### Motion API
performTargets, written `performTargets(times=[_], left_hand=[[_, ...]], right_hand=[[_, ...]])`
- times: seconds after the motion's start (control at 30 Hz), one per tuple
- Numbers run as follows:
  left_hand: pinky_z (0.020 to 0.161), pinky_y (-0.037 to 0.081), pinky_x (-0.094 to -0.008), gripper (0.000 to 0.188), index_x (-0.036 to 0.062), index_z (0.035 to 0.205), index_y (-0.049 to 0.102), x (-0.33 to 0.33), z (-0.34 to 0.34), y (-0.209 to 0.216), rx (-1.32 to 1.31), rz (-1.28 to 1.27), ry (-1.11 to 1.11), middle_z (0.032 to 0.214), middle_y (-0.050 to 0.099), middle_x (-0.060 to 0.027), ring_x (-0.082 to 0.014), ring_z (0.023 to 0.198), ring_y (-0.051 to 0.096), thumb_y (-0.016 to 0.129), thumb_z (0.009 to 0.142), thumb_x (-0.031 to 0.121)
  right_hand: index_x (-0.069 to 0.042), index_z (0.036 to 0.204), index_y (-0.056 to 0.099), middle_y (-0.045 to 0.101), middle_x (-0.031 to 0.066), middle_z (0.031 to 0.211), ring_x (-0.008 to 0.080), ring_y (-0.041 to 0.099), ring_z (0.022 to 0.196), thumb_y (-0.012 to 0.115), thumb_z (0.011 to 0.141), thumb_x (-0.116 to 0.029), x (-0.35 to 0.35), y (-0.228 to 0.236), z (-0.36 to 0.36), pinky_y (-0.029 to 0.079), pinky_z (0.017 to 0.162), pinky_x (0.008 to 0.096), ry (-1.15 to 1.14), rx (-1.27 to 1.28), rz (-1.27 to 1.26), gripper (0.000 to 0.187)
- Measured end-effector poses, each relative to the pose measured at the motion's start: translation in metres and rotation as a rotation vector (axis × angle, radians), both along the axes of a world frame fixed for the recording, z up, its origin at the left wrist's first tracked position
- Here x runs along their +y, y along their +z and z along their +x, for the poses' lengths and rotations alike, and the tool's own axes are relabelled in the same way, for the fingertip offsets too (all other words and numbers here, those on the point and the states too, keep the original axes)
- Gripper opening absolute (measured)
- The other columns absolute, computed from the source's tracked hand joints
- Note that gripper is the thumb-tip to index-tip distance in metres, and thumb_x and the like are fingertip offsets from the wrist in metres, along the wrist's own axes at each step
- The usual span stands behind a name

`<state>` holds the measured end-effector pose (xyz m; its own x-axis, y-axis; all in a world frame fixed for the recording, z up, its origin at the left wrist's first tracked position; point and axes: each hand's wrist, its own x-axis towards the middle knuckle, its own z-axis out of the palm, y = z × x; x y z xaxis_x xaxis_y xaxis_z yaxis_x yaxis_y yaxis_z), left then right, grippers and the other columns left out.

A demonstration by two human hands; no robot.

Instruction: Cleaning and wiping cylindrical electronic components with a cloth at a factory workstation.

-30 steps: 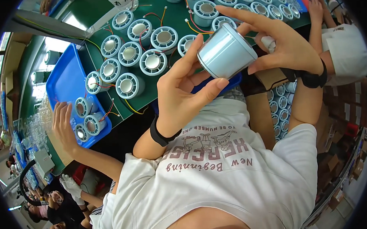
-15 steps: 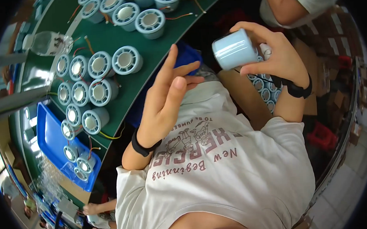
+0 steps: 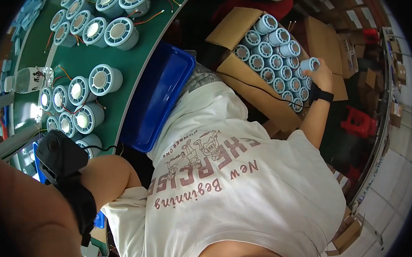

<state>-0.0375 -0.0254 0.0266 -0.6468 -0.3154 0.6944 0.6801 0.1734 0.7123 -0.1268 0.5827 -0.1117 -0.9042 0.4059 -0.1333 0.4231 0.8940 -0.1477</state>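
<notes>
My right hand (image 3: 323, 77) grips a light-blue cylinder (image 3: 309, 65) at the right edge of an open cardboard box (image 3: 237, 71). Rows of similar cylinders (image 3: 275, 62) stand in that box, their slotted round ends facing up, and a few sit higher than the rest. Raised close to the camera at lower left, my left hand (image 3: 31, 221) looms large. Its fingers are cut off by the picture's edge, so whatever they hold is hidden. A black strap with a small black device (image 3: 63, 154) is on the left wrist.
More light-blue cylinders (image 3: 105, 79) with thin coloured wires stand on the green table (image 3: 130, 69), near a clear bottle (image 3: 29, 80). A blue tray (image 3: 160, 93) lies between table and lap. A black cable (image 3: 250, 85) crosses the box flap. Red stools (image 3: 358, 122) stand at right.
My right hand has carried the cylinder from in front of me down to the box. The left hand has risen from mid-view toward the camera. The view has shifted, showing more of box and tray.
</notes>
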Motion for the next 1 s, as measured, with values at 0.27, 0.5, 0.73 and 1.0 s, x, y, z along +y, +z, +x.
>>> performTargets(times=[0.27, 0.5, 0.73, 1.0], left_hand=[[0.103, 0.035, -0.0591, 0.049, 0.0053, 0.142, 0.039, -0.074, -0.013, -0.022, 0.055, 0.043, 0.001, 0.138, 0.043, -0.0291, -0.0439, 0.122, 0.05, 0.046, 0.095, 0.017], [0.104, 0.033, -0.0592, 0.048, 0.007, 0.141, 0.041, -0.072, 0.002, -0.012, 0.112, 0.005, 0.102, 0.137, 0.044, -0.0275, -0.044, 0.122, 0.049, 0.047, 0.094, 0.016], [0.105, 0.032, -0.0592, 0.047, 0.0087, 0.14, 0.043, -0.031, 0.01, 0.004, 0.199, -0.023, 0.103, 0.137, 0.045, -0.0259, -0.0441, 0.123, 0.049, 0.047, 0.094, 0.015], [0.106, 0.03, -0.0592, 0.046, 0.0106, 0.138, 0.045, -0.016, 0.041, -0.005, 0.31, -0.024, 0.145, 0.136, 0.046, -0.0241, -0.0441, 0.123, 0.048, 0.048, 0.093, 0.014]], right_hand=[[-0.003, 0.137, 0.044, 0.062, 0.0223, 0.121, 0.0363, 0.06, 0.112, 0.084, 0.066, -0.024, 0.0, -0.054, -0.009, 0.048, 0.093, 0.0408, -0.012, 0.095, -0.102, 0.083], [-0.004, 0.14, 0.042, 0.055, 0.0289, 0.122, 0.0442, 0.055, 0.111, 0.07, 0.08, -0.046, -0.026, -0.021, -0.015, 0.047, 0.092, 0.0479, -0.033, 0.119, 0.265, 0.078], [-0.007, 0.133, 0.052, 0.059, 0.02, 0.113, 0.0359, 0.057, 0.106, 0.064, 0.089, -0.038, -0.151, 0.075, -0.036, 0.047, 0.088, 0.0432, 0.263, 0.604, 0.083, 0.056], [-0.005, 0.123, 0.06, 0.061, 0.0117, 0.099, 0.0249, 0.06, 0.088, 0.066, 0.089, -0.014, -0.276, 0.099, -0.044, 0.048, 0.078, 0.0313, 0.855, 0.62, -0.369, 0.036]])
